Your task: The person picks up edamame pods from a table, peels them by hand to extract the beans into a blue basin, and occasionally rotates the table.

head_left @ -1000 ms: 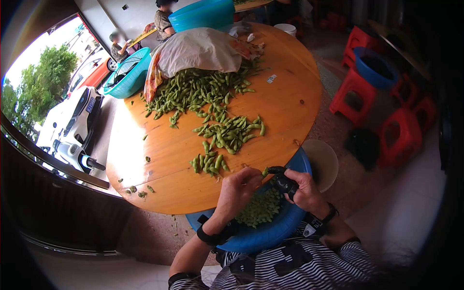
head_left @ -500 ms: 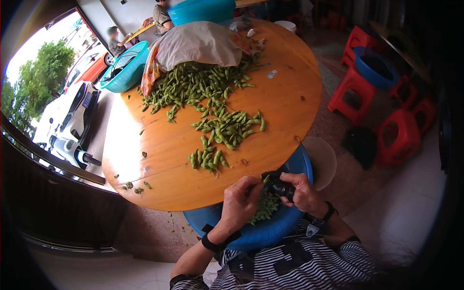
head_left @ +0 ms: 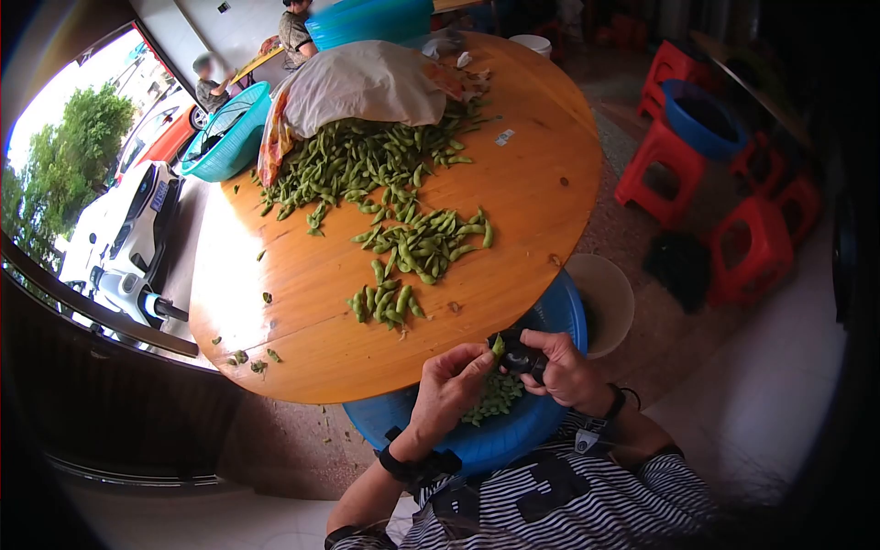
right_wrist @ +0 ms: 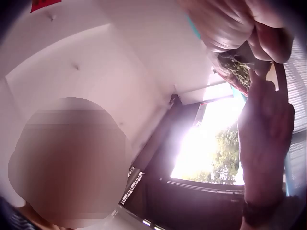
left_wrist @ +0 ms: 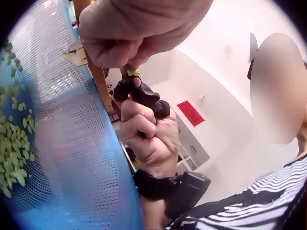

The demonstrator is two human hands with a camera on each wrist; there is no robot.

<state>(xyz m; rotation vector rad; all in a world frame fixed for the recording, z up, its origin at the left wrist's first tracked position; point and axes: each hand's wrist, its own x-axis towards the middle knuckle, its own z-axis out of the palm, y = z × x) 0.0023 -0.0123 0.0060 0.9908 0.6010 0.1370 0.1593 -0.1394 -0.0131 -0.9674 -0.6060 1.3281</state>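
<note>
My left hand [head_left: 447,390] pinches a green soybean pod [head_left: 498,346] upright between thumb and fingertips. Close against the pod is my right hand [head_left: 570,368], its fingers curled and several of them wrapped in black finger covers [head_left: 526,360]. In the left wrist view the pod's pale end [left_wrist: 132,72] shows between the left fingertips and the black-covered fingers, which pinch it. Both hands are over a blue perforated basket [left_wrist: 108,184] at the person's lap. Shelled green beans [head_left: 495,400] lie in it, partly hidden by the hands.
A round wooden table [head_left: 541,211] stands in front, its edge overlapping the basket. A large heap of pods [head_left: 339,160], partly under a pale cloth [head_left: 367,87], trails toward the hands. A pale bucket [head_left: 612,307] and red stools [head_left: 660,174] stand at the right.
The hands have come closer together around the pod, and the black-covered fingers have turned in against it. The head view has shifted slightly.
</note>
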